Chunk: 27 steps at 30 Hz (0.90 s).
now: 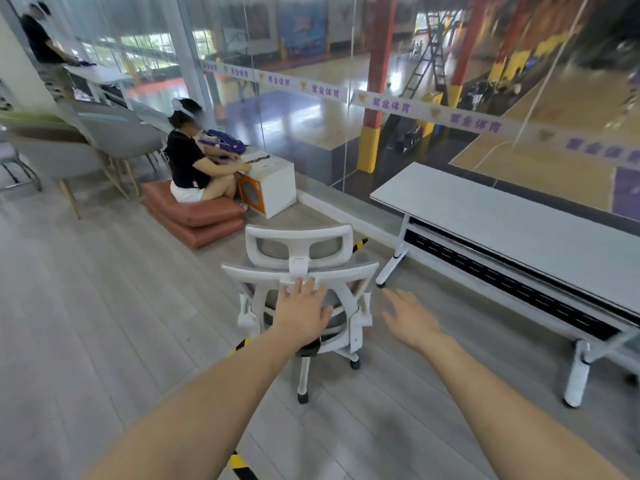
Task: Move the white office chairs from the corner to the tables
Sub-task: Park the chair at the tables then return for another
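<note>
A white office chair (346, 271) with grey mesh and a headrest stands on the wood floor in front of me, its back turned to me. My left hand (301, 311) reaches onto the top of the backrest, fingers straight and touching the white frame. My right hand (410, 317) hovers to the right of the chair with spread, relaxed fingers and holds nothing. A long white table (502, 216) on castors stands to the right, beside the glass wall.
A person (194, 161) sits on stacked red cushions (197, 216) by a white box (273, 185) ahead left. Grey chairs (121, 133) stand further left. Another person (40, 36) stands at the far left. Yellow-black tape (239, 459) marks the floor.
</note>
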Each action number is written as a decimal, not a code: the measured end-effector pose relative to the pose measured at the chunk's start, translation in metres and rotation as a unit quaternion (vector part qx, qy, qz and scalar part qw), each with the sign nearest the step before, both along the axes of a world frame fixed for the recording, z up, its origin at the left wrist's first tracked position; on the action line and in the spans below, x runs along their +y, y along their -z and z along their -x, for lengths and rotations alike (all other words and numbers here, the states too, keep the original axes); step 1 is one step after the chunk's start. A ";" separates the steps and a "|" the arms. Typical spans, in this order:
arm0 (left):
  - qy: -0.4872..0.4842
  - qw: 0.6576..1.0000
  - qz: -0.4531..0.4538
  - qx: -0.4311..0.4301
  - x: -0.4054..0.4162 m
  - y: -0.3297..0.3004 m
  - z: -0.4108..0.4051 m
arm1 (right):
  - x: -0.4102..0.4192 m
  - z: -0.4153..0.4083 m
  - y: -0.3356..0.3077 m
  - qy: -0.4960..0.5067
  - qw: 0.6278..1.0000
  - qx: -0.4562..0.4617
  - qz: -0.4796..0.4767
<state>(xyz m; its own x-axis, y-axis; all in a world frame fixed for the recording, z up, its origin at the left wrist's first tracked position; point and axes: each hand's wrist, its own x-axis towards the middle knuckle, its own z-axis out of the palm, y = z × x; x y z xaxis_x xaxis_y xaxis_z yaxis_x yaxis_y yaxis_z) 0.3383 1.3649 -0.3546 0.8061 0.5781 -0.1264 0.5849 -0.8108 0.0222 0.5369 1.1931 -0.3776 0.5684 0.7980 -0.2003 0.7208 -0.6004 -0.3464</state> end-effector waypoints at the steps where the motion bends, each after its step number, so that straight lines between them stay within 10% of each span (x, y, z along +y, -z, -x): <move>1: 0.013 1.000 -0.002 -0.001 -0.018 -0.004 -0.009 | -0.023 -0.003 -0.001 0.016 1.000 -0.006 -0.002; 14: 0.280 0.960 0.016 -0.003 -0.426 -0.010 -0.166 | -0.481 -0.023 -0.034 0.267 0.960 -0.078 0.041; 27: 0.595 0.803 0.014 -0.017 -0.882 -0.037 -0.259 | -0.917 0.048 -0.046 0.592 0.802 -0.066 0.052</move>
<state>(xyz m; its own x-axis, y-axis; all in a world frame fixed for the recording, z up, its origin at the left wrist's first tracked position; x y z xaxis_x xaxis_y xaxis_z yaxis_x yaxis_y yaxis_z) 0.5977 0.4826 -0.3176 0.7888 -0.6077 -0.0923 -0.6059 -0.7940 0.0492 0.4884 0.2764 -0.3319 0.9367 -0.3337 -0.1064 -0.3494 -0.9114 -0.2174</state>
